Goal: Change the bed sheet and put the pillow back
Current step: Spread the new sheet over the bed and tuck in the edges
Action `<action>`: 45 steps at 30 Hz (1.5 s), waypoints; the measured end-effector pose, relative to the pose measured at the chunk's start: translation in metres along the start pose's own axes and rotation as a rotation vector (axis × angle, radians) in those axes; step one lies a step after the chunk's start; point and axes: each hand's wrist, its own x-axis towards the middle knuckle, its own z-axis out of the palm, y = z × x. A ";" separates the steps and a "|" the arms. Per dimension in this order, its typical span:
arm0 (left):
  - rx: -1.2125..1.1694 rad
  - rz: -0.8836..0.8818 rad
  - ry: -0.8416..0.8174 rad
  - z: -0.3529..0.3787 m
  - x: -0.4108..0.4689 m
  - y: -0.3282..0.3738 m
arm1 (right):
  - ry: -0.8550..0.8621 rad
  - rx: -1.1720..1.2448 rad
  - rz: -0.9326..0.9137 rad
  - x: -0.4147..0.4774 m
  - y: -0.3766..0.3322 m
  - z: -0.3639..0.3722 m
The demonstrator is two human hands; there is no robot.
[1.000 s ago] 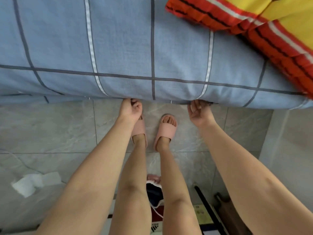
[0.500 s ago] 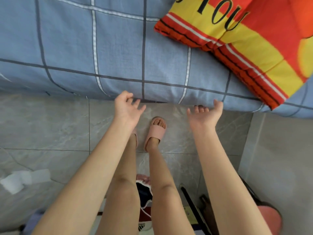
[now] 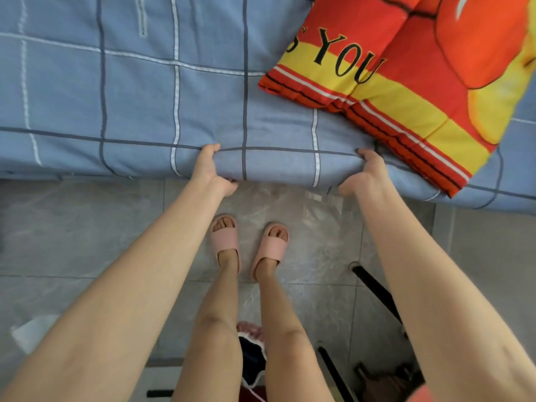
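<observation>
1. The left hand (image 3: pixel 211 172) grips the near edge of the sheet (image 3: pixel 139 97), thumb on top and fingers curled under the hanging side.
2. The right hand (image 3: pixel 366 177) holds the same edge further right, thumb on the top surface. Its fingers are tucked below, out of sight.
3. Between the two hands the cloth runs smooth over the bed's edge.
4. The sheet is blue with dark and white crossing lines. It covers the whole bed top in view and drapes down the near side.
5. The pillow (image 3: pixel 406 82), red and yellow with black letters reading "YOU", lies on the sheet at the right. Its near edge passes just beside the right hand, and one corner reaches over the bed's edge.
6. Below the hands, two feet in pink slippers (image 3: pixel 225 242) stand on the grey tiled floor (image 3: pixel 72 227), close to the bed.
7. Black bars (image 3: pixel 374 285) lie on the floor at the right, and a blurred white object (image 3: pixel 32 335) sits at the lower left.
</observation>
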 end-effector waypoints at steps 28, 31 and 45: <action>-0.207 0.302 -0.208 -0.037 -0.005 0.022 | 0.129 0.180 -0.182 0.016 0.032 -0.009; -0.172 0.269 -0.317 -0.044 -0.004 0.043 | 0.391 0.101 -0.297 0.012 0.049 0.000; -0.080 0.297 -0.001 -0.273 0.037 0.218 | -0.211 -0.182 -0.002 -0.057 0.351 0.173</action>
